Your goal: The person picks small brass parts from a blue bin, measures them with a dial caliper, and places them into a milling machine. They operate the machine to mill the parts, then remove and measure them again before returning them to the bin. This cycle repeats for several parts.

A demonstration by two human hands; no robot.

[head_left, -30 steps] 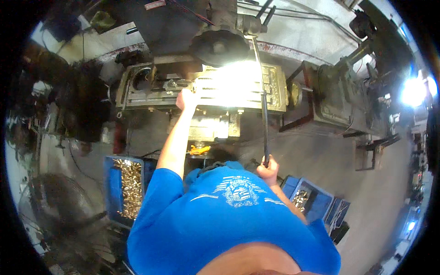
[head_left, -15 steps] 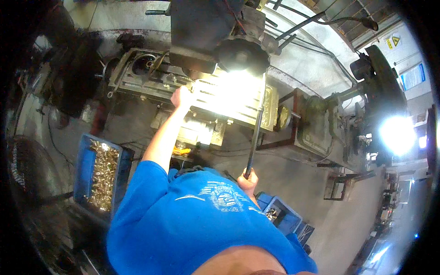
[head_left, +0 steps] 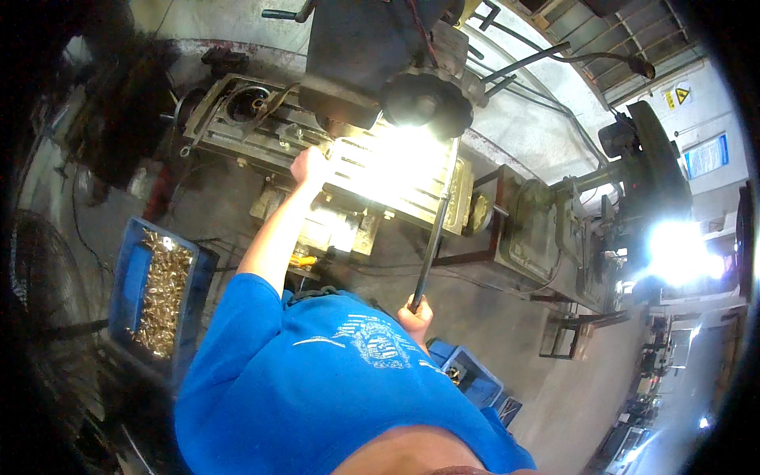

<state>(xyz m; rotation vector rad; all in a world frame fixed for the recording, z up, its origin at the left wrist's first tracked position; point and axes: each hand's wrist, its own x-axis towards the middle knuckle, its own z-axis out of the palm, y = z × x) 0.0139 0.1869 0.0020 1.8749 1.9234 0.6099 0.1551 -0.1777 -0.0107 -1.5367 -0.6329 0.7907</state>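
My right hand [head_left: 416, 315], low beside my body, is wrapped round the lower end of a long dark lever bar [head_left: 431, 245]. The bar slants up to the machine head [head_left: 427, 103] above the worktable. My left hand [head_left: 311, 166] is closed at the front edge of the slotted machine table [head_left: 226, 142], close to the brightly lit area. Whatever its fingers hold is hidden by the hand and the glare. Strong lamp light washes out the middle of the table, so the parts there cannot be made out.
To the left stands a blue crate [head_left: 127, 277] full of small shiny metal parts [head_left: 166, 297]. A smaller blue bin [head_left: 479, 384] with some parts sits by my right side. Another machine [head_left: 530, 229] stands to the right. An orange-yellow item [head_left: 302, 260] lies under the table.
The whole view has turned slightly. My right hand keeps its grip on the lever bar, and my left hand stays at the table edge with little visible movement.
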